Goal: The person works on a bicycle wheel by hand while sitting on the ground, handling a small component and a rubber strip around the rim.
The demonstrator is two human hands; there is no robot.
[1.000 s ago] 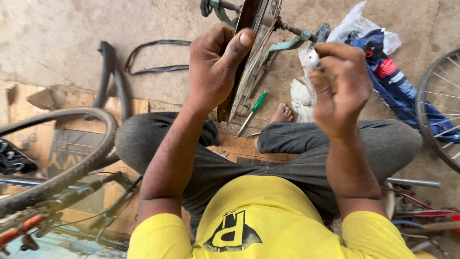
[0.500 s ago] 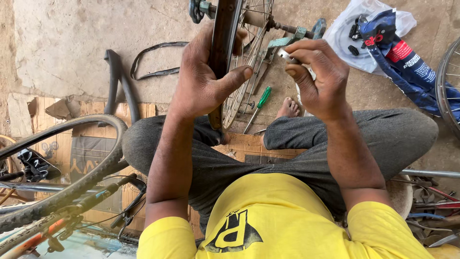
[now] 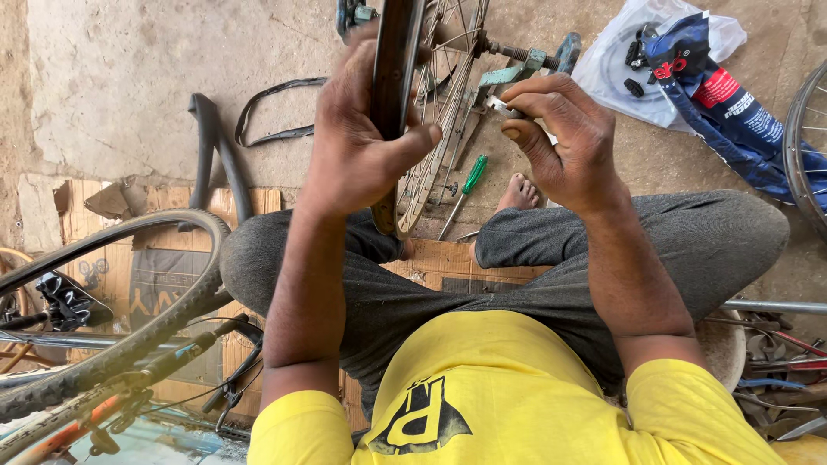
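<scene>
1. Steel rim of the bike wheel (image 3: 431, 112) stands upright in front of your crossed legs. Head view only, so all of this comes from there.
2. Your left hand (image 3: 362, 146) is wrapped around the rim's near edge, thumb across its inner face, fingers behind. Firm hold, wheel kept vertical.
3. Your right hand (image 3: 564, 142) is pinched narrow on a small silver tool (image 3: 504, 106), tip close to the spokes. Can't tell whether it sits on a spoke nipple; your fingers hide that.
4. Axle is clamped in a blue-green stand (image 3: 525, 65) behind the wheel.
5. Step, as I read it: spoke adjustment or truing, mid-way. Next move calls for seating the tool squarely on one nipple while your left hand stops the rim from turning.
6. Green-handled screwdriver (image 3: 469, 176) lies on the floor just beside your bare foot (image 3: 519, 194), apart from both hands.
7. White plastic bag (image 3: 642, 52) with dark parts sits well apart at upper right. Loose black tyre (image 3: 129, 301) leans at your left.
</scene>
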